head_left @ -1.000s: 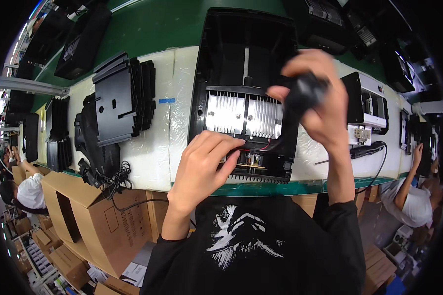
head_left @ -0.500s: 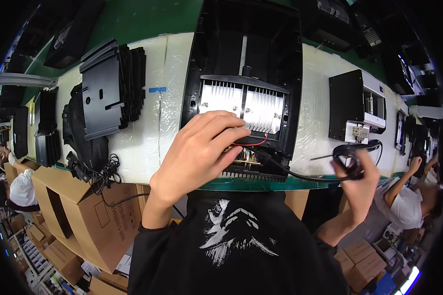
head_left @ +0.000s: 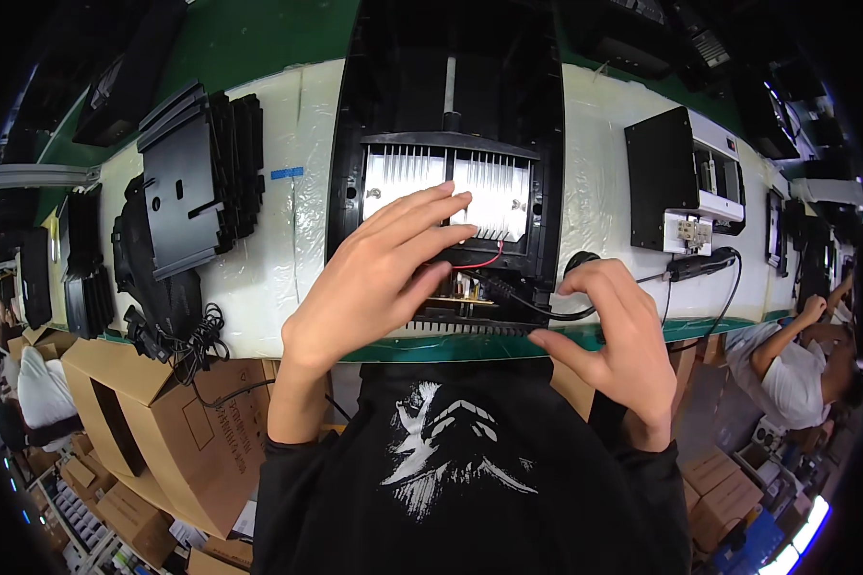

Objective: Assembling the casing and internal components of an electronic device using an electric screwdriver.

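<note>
In front of me, a black housing (head_left: 350,144) holds a silver finned heat sink (head_left: 408,182). Across the lower part of the fins lies my left hand (head_left: 364,264), its fingers spread and its thumb apart from them. A thin red wire (head_left: 487,263) runs from the heat sink near those fingertips. Out of the housing's near end comes a black cable (head_left: 537,309). My right hand (head_left: 618,335) has its fingers curled over the coiled part of this cable, at the housing's right side. The right thumb stands away, and most of the coil is hidden under the fingers.
Several black plates (head_left: 187,192) stand stacked at left, beside tangled cords (head_left: 197,335). At right are a black-and-white unit (head_left: 662,182) and a black cord piece (head_left: 702,264). A cardboard box (head_left: 206,422) stands below the bench edge. Other people work at both sides.
My right hand has swung left with the coiled cable, up to the housing's side, and its thumb has spread. My left hand stays on the heat sink. The whole view has shifted slightly.
</note>
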### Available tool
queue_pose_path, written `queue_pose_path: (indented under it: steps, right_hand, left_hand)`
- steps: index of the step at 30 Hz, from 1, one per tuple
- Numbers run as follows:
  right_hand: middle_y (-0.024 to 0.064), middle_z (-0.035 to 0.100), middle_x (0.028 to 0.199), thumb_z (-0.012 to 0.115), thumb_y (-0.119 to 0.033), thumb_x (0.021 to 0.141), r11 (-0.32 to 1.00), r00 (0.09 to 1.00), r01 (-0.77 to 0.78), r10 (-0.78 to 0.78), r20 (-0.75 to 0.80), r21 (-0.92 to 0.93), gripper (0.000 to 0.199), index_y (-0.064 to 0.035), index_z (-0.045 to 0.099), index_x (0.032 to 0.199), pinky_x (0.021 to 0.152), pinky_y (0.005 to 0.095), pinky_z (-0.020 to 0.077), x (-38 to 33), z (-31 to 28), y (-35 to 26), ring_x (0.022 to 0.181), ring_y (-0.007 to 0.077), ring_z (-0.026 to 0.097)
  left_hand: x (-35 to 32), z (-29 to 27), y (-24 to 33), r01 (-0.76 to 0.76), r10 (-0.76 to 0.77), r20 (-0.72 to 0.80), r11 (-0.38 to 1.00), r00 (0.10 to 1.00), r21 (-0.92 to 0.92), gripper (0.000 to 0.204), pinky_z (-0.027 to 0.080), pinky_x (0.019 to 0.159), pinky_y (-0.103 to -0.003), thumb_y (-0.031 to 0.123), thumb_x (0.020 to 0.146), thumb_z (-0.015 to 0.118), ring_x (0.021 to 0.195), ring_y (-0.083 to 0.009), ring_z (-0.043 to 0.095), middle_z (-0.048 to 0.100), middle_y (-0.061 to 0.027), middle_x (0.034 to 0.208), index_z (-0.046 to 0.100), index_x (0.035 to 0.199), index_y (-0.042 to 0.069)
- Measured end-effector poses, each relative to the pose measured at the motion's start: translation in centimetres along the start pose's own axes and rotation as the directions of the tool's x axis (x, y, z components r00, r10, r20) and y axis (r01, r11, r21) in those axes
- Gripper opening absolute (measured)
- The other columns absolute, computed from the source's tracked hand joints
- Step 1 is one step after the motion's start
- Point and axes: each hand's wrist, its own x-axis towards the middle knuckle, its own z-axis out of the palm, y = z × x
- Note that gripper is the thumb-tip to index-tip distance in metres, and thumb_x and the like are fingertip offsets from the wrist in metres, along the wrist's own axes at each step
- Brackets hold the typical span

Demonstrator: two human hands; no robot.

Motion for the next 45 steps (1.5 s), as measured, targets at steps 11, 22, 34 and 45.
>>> queue_pose_path:
  steps: [11,22,34,45]
  right_hand:
    - [0.0047,0.053,0.066,0.080,-0.023,0.067,0.997,0.993,-0.054,0.049,0.104,0.051,0.036,-0.0027,0.056,0.085,0.049,0.0279,0.0378,-0.5,1.5,1.0,0.052,0.0173,0.047]
    - [-0.0067,0.050,0.063,0.075,0.006,0.069,0.819,0.958,-0.279,0.277,0.080,0.502,0.026,-0.0034,0.052,0.075,0.045,0.0141,0.0253,1.3,1.8,0.2,0.051,-0.0024,0.037]
    - [0.0068,0.046,0.053,0.073,-0.002,0.070,0.994,0.996,0.084,-0.086,0.023,0.075,0.019,-0.0019,0.068,0.088,0.042,0.0298,0.0332,2.7,0.4,-0.5,0.043,0.0177,0.044]
    - [0.0049,0.045,0.049,0.072,0.001,0.070,0.981,0.980,0.190,-0.192,-0.053,-0.046,0.018,0.0001,0.068,0.087,0.038,0.0298,0.0308,0.5,-1.2,-1.0,0.038,0.0164,0.043]
  left_hand:
    - [0.5,-0.3,0.2,0.039,-0.038,0.109,0.999,0.993,-0.010,0.062,0.030,0.108,-0.041,0.000,0.070,0.066,0.134,-0.0285,0.032,0.041,-0.0071,0.141,0.049,0.129,0.009]
    - [0.8,-0.1,-0.5,0.036,-0.021,0.164,0.995,0.986,-0.090,0.094,0.023,0.110,-0.047,0.021,0.060,0.079,0.138,-0.0334,0.021,0.028,-0.0094,0.149,0.034,0.141,0.011]
    - [0.8,0.2,-0.5,0.012,-0.015,0.177,1.000,0.984,0.015,0.086,0.023,0.110,-0.046,0.008,0.063,0.075,0.137,-0.0332,0.023,0.030,-0.0085,0.148,0.037,0.140,0.013]
    - [1.4,1.1,0.2,0.038,-0.043,0.099,0.998,0.994,0.050,0.075,0.025,0.110,-0.044,0.008,0.071,0.069,0.136,-0.0297,0.027,0.032,-0.0071,0.147,0.040,0.139,0.017]
